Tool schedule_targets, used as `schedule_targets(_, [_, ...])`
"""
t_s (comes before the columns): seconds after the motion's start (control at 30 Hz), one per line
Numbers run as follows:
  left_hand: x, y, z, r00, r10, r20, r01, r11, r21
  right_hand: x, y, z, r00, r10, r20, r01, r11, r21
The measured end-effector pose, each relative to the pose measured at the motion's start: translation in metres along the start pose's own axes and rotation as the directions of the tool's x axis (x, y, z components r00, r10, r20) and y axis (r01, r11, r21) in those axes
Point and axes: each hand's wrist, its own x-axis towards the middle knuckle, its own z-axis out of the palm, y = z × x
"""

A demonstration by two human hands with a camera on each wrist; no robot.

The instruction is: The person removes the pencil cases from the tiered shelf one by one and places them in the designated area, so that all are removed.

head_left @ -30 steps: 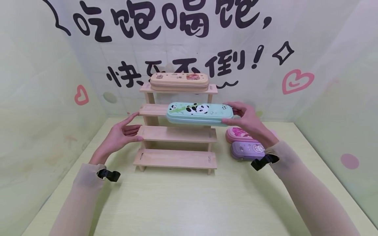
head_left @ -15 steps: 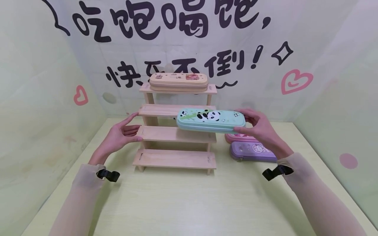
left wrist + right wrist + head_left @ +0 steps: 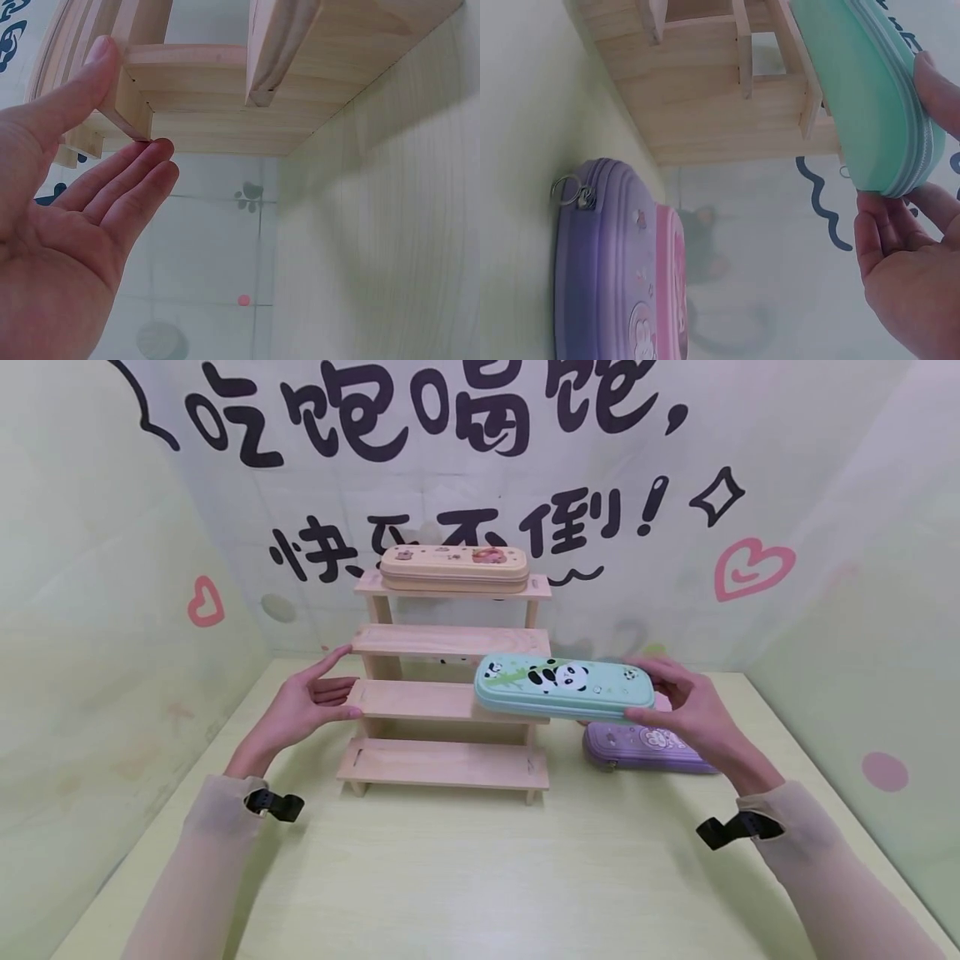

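- Head view: the right hand [image 3: 686, 697] is grasping the right end of a mint pencil case [image 3: 564, 689], its thumb pressing the near side.
- The mint case is hanging above the table [image 3: 450, 877], at the right front of a wooden stand [image 3: 442, 764], and is covering the right end of the second board from the bottom (contact with that board: cannot tell).
- A panda picture [image 3: 570, 677] is facing up on its lid.
- The left hand [image 3: 303, 697] is holding the stand's left end; in the left wrist view its thumb and fingertips are touching opposite edges of a board end, the fingers nearly straight.
- A peach pencil case [image 3: 454, 570] is lying on the top board.
- A purple pencil case [image 3: 648, 747] is resting on the table to the right of the stand.
- Right wrist view: a pink pencil case [image 3: 673, 270] is sitting just beside the purple one (the held case is mostly hiding it from the head camera).
- Dark writing [image 3: 495, 410] is running across the back wall [image 3: 615, 618].
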Motion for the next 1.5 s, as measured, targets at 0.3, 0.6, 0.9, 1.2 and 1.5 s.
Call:
schedule_targets(0.3, [0.000, 0.001, 0.001, 1.000, 0.011, -0.007, -0.011, 1.000, 0.011, -0.023, 0.006, -0.012, 1.000, -0.012, -0.017, 0.011, 0.999, -0.034])
schedule_targets(0.6, [-0.001, 0.002, 0.001, 1.000, 0.002, -0.006, -0.002, 1.000, 0.015, -0.045, 0.011, -0.024, 0.999, -0.022, -0.042, 0.020, 0.998, -0.062])
schedule_targets(0.9, [-0.001, 0.002, 0.001, 1.000, -0.002, -0.007, 0.002, 1.000, 0.012, -0.067, 0.021, -0.039, 0.999, -0.015, -0.052, 0.011, 0.997, -0.071])
schedule_targets(1.2, [0.000, 0.001, 0.001, 1.000, 0.003, -0.008, -0.003, 1.000, 0.000, -0.087, 0.027, -0.048, 1.000, -0.008, -0.023, 0.006, 0.997, -0.078])
schedule_targets(1.5, [0.000, 0.000, 0.001, 1.000, -0.003, -0.009, 0.003, 1.000, -0.004, -0.104, 0.036, -0.061, 1.000, -0.008, -0.003, 0.008, 0.999, -0.047])
